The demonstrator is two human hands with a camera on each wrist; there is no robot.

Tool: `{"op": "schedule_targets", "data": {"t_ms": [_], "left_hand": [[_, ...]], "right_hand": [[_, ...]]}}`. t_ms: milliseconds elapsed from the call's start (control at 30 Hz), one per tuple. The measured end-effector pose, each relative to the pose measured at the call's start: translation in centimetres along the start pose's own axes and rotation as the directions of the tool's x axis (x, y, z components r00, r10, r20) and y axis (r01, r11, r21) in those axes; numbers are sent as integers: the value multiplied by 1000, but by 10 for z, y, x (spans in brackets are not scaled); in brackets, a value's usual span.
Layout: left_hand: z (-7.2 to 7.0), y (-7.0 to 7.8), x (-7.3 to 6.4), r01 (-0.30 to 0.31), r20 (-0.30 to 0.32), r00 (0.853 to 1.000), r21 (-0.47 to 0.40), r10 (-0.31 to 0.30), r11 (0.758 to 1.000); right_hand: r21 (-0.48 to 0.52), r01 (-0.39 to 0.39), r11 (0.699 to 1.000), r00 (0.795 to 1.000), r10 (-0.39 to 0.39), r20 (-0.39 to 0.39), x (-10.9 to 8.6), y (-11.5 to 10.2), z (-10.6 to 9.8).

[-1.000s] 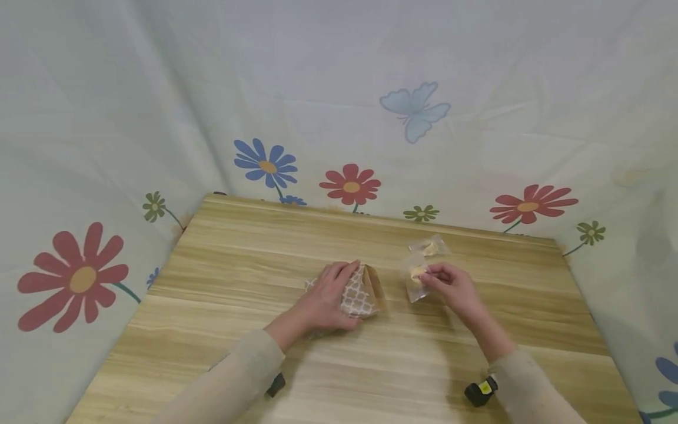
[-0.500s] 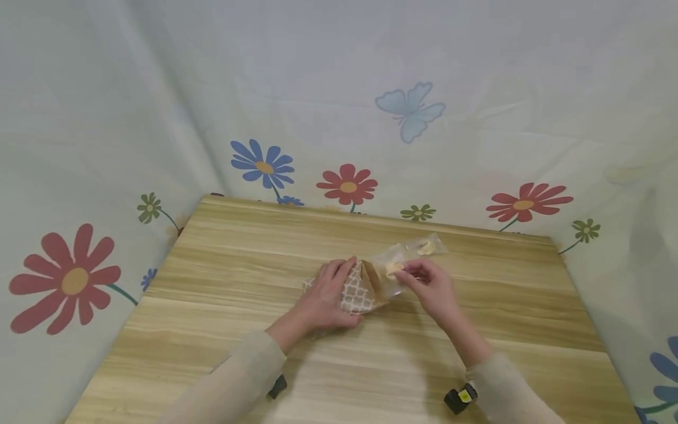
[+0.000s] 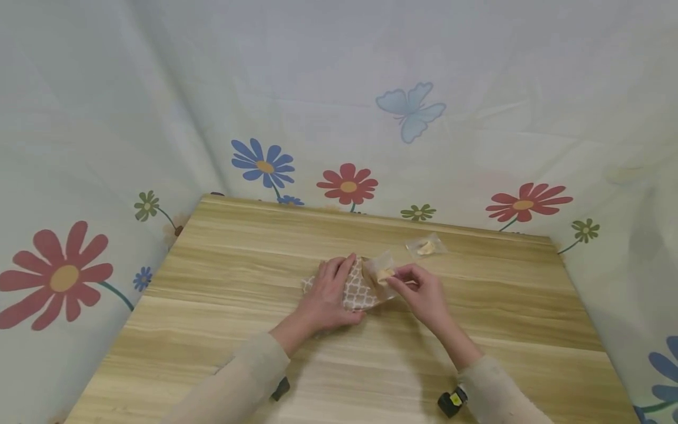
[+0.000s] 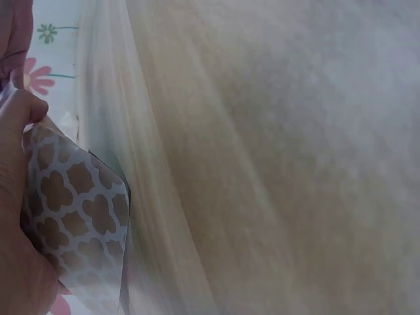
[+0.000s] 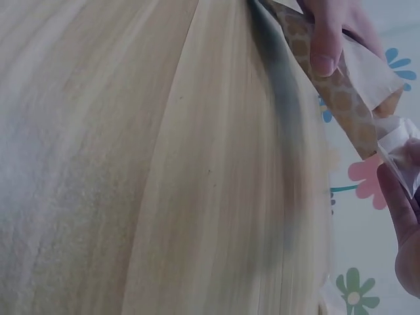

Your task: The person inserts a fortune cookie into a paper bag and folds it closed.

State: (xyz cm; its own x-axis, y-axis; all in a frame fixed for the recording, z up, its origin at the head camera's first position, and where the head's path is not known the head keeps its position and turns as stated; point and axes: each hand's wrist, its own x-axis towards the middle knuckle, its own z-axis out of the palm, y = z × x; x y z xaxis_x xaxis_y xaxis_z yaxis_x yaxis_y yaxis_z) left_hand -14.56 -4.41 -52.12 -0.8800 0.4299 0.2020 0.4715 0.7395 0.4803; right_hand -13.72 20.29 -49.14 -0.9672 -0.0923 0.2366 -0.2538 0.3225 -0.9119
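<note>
My left hand (image 3: pixel 325 300) grips a brown paper bag (image 3: pixel 358 290) with a white lattice pattern, lying on its side with its mouth to the right. In the left wrist view the patterned bag (image 4: pixel 79 203) sits against the palm. Between thumb and fingers my right hand (image 3: pixel 426 297) pinches a clear plastic packet (image 3: pixel 380 264) with a small pale-yellow piece inside. The packet is at the bag's mouth; how far it reaches in cannot be made out. In the right wrist view the packet's crimped end (image 5: pixel 394 139) meets the bag's opening (image 5: pixel 388 104).
A second clear packet (image 3: pixel 426 246) with a similar yellow piece lies on the wooden table (image 3: pixel 254 235) behind the right hand. Dark wrist devices (image 3: pixel 452 403) hang below the sleeves. A flower-printed cloth (image 3: pixel 296 88) stands round the table's far and side edges.
My right hand has brought the pinched packet leftward from beside the other packet to the bag's mouth. The left hand keeps its grip on the bag, nearly still.
</note>
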Motion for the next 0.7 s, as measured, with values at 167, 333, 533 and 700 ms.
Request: {"op": "schedule_targets", "data": {"t_ms": [167, 333, 533, 700], "left_hand": [[5, 1, -1, -28, -27, 999, 18, 28, 999], [7, 3, -1, -17, -32, 999, 7, 17, 1000], [8, 2, 0, 2, -38, 999, -5, -3, 1000], [8, 3, -1, 23, -36, 999, -19, -24, 1000]], "right_hand": [[-26, 16, 1000, 1000, -15, 17, 1, 2, 4], [-61, 30, 998, 999, -29, 16, 2, -2, 8], [-134, 74, 988, 997, -72, 21, 4, -8, 11], [-113, 80, 990, 995, -73, 62, 4, -12, 12]]}}
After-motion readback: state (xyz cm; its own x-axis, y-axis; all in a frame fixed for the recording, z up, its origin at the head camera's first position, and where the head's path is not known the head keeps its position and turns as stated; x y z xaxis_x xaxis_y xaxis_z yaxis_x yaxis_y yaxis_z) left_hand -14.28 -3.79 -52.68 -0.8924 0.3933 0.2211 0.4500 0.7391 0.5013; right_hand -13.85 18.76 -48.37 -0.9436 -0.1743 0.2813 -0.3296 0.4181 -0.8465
